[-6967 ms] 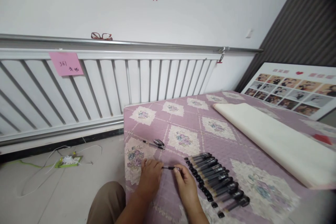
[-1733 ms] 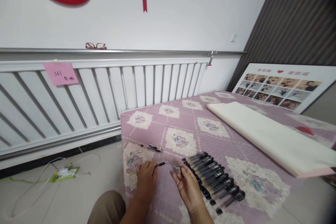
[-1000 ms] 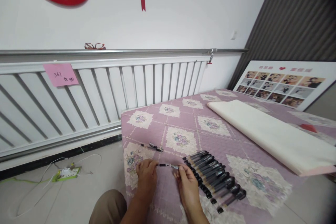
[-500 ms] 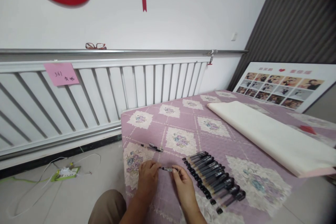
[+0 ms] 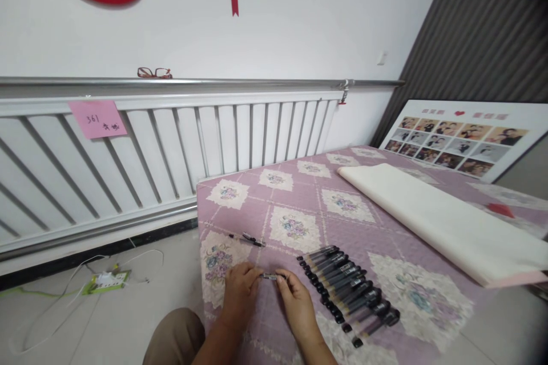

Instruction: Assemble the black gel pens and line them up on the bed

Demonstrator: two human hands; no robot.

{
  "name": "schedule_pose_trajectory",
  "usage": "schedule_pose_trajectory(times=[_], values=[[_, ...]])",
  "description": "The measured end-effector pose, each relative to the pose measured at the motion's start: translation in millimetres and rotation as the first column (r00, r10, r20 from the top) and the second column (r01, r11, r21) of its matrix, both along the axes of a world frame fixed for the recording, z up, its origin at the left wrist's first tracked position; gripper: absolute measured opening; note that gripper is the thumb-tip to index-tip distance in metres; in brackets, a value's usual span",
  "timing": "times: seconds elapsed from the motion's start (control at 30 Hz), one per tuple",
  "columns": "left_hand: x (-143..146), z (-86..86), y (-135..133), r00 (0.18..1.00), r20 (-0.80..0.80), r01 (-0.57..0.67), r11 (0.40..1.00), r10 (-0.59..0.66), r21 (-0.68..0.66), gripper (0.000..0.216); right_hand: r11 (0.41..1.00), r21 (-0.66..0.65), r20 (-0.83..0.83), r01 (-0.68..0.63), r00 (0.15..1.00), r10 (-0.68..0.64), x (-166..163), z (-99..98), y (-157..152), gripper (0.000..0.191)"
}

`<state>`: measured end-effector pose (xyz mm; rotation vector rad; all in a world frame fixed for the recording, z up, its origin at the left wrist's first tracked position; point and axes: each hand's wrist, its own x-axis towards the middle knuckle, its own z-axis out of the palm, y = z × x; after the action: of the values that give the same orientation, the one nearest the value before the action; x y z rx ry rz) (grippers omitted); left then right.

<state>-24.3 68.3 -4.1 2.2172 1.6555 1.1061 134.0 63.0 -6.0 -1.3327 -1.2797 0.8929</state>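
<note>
My left hand (image 5: 240, 295) and my right hand (image 5: 295, 303) hold one black pen (image 5: 269, 276) between their fingertips, low over the purple flowered bedspread (image 5: 299, 194). Only a short stretch of the pen shows between the two hands. Just right of my right hand lies a slanted row of several black pens (image 5: 349, 288), side by side. A loose pen part with a clip (image 5: 248, 239) rests on the spread a little beyond my left hand.
A long cream roll (image 5: 436, 222) lies across the bed at right. A photo board (image 5: 458, 140) leans against the dark wall. A white radiator (image 5: 171, 148) with a pink note (image 5: 97, 118) and red glasses (image 5: 154, 73) runs behind. A power strip (image 5: 103, 282) lies on the floor.
My hands, apart with a separate piece in each 1.7 s ago, have come together; the gap between them has closed and less of the pen shows now.
</note>
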Motion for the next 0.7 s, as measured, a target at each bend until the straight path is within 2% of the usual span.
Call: schedule_pose_trajectory(times=[0.37, 0.57, 0.7], values=[[1, -0.4, -1, 0.999, -0.044, -0.03, 0.999, 0.031, 0.012, 0.027, 0.999, -0.009, 0.052, -0.049, 0.997, 0.049, -1, 0.3, 1, 0.031], [2, -4.7, -1, 0.996, -0.084, -0.019, 0.997, 0.025, 0.076, 0.028, 0.998, 0.037, 0.048, 0.041, 0.998, -0.043, -2, 0.9, -2, 0.03], [1, -10.8, -1, 0.996, -0.081, 0.056, 0.989, -0.046, 0.139, 0.029, 0.994, 0.051, 0.012, 0.098, 0.995, -0.099, -2, 0.4, -4, 0.03]])
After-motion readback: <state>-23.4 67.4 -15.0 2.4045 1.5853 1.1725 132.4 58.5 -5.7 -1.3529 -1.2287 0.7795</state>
